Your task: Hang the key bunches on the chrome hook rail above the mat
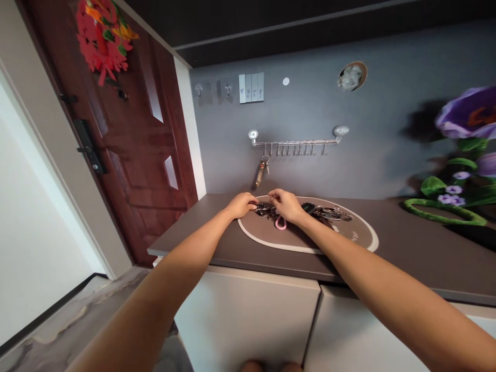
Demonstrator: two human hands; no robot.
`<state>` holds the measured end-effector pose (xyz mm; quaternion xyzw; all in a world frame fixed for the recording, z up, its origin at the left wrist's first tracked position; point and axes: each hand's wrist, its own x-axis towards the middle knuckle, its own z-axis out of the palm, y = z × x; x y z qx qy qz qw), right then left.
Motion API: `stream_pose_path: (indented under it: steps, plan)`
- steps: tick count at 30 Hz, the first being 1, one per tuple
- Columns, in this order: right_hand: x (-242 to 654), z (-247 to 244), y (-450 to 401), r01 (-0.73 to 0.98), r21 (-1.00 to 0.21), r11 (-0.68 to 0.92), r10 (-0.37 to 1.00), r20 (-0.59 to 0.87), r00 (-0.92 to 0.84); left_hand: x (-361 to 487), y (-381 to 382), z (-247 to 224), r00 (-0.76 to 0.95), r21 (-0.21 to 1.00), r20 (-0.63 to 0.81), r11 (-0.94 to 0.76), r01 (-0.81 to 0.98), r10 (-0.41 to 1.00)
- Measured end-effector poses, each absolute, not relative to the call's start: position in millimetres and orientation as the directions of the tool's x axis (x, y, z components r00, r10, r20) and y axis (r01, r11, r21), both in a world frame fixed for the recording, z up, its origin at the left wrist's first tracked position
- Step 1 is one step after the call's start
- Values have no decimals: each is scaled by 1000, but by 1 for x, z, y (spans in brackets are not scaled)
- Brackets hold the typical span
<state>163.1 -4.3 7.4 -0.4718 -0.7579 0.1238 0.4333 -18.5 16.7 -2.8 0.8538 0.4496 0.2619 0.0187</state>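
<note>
Over the left part of an oval brown mat (pixel 271 240) with a pale rim, my left hand (pixel 241 205) has its fingertips pinched at a small bunch of keys (pixel 262 210). Just to the right, my right hand (pixel 287 203) is curled with thumb and fingers together; what they hold, if anything, is too small to make out. A pink loop strap (pixel 281 222) shows below the right hand. Beside it lie a black fob (pixel 309 207) and a heap of metal rings and keys (pixel 333 213), partly hidden by my right hand and wrist.
On the wall hangs a hook rail (pixel 296 143), with a keyring and patterned tag (pixel 260 174) on its left end. Purple artificial flowers (pixel 465 116) stand at right on the dark countertop (pixel 411 258). A red-brown door (pixel 135 129) is at left; a dark cabinet (pixel 310 31) overhangs.
</note>
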Motion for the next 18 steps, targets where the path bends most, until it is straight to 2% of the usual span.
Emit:
stream_pose_path:
  steps: [6,14,18]
  plan:
    - [158,4,-3,708,-505,494,836,498,-228,-19,19,-3,508,205,416,-622,755,754]
    - [153,3,-1,723,-492,484,844,482,-237,-17,23,-4,527,128,399,-615,778,751]
    - [152,4,-1,729,-498,469,854,465,-232,-16,22,-4,537,102,435,-632,768,723]
